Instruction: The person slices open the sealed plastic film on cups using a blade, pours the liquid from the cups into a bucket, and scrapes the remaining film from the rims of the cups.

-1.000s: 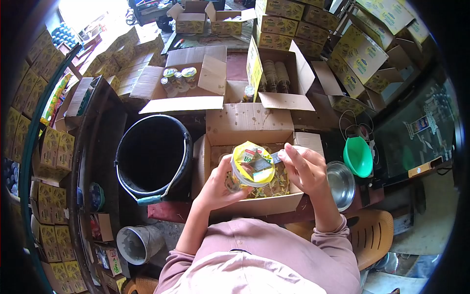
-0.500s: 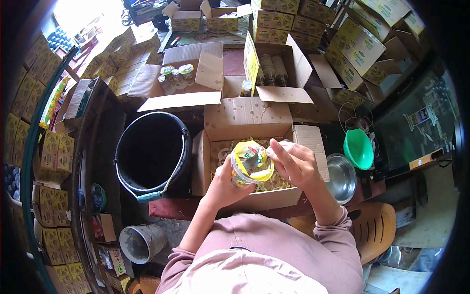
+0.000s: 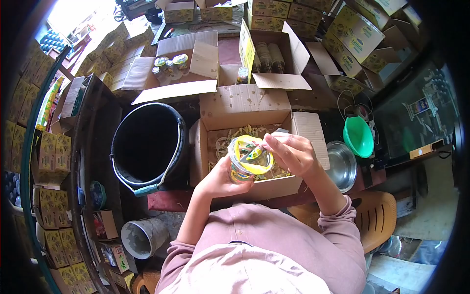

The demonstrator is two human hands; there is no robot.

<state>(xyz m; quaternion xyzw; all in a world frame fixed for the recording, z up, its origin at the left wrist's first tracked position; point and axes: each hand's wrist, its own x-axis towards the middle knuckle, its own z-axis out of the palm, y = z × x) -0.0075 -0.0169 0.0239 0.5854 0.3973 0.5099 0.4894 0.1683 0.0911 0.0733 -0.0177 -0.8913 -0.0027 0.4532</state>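
Left hand [image 3: 215,180]: grip wrapped round plastic cup [image 3: 240,174]. Right hand [image 3: 295,154]: grip pinched on thin blade [image 3: 281,130] at cup's mouth. Open carton [image 3: 245,105] beneath.

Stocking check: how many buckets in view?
2: a black bucket left of the nearest open box, a grey bucket lower in the picture. Others may be hidden.

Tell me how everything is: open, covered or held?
Cup, held by left hand, yellow film partly open
Thin grey tool, held by right hand
Near box, open, yellow strips inside
Black bucket, uncovered, handle hanging down
Grey bucket, uncovered
Green bowl, uncovered
Metal bowl, uncovered
Left box behind, open, holding cups
Right box behind, open, holding stacks
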